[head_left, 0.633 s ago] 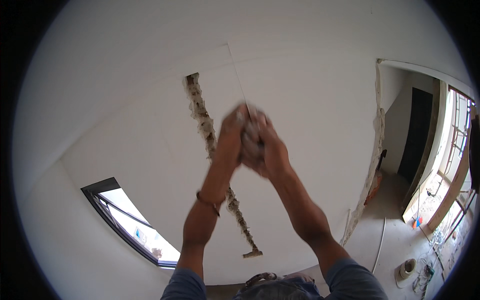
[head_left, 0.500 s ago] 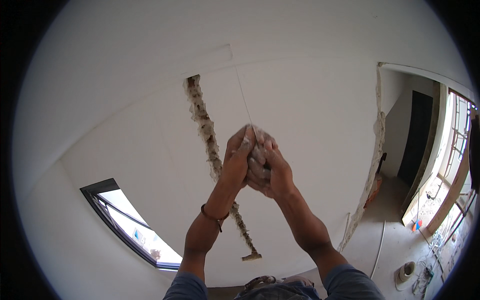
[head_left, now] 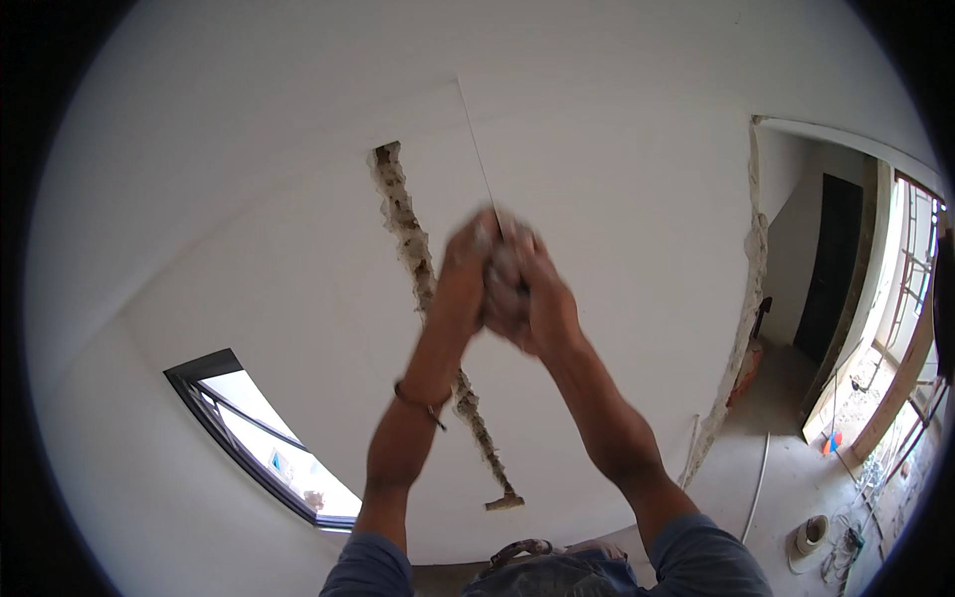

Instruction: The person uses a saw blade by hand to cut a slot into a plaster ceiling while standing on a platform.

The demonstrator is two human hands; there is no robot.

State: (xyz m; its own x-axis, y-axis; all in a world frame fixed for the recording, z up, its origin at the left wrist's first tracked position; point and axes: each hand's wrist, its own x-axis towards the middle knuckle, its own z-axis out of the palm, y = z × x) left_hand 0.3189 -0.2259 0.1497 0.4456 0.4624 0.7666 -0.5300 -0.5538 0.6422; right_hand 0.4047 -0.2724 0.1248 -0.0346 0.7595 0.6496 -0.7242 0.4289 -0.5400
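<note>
Evidently held the thin wire-like strip (head_left: 476, 144) between left hand (head_left: 466, 254) and right hand (head_left: 537, 289), clamped together around its lower end, just right of the rough wall groove (head_left: 406, 224). Risked slipping or bending, perhaps, from an uneven pull. Pointed upward, leaning slightly left along its long axis.

A room in a building under construction or renovation.
A raw, ragged channel (head_left: 406, 221) is cut into the plain white wall (head_left: 617, 199), from eleven o'clock down to six. At three o'clock a doorway (head_left: 758, 244) has broken, unfinished edges, with a barred opening (head_left: 909, 264) farther out. Toward four, loose cables (head_left: 844, 559) lie on the bare grey floor (head_left: 724, 493) beside what may be a pale bucket (head_left: 811, 533), too near the rim to be sure. A dark-framed window (head_left: 274, 435) sits at eight.
</note>
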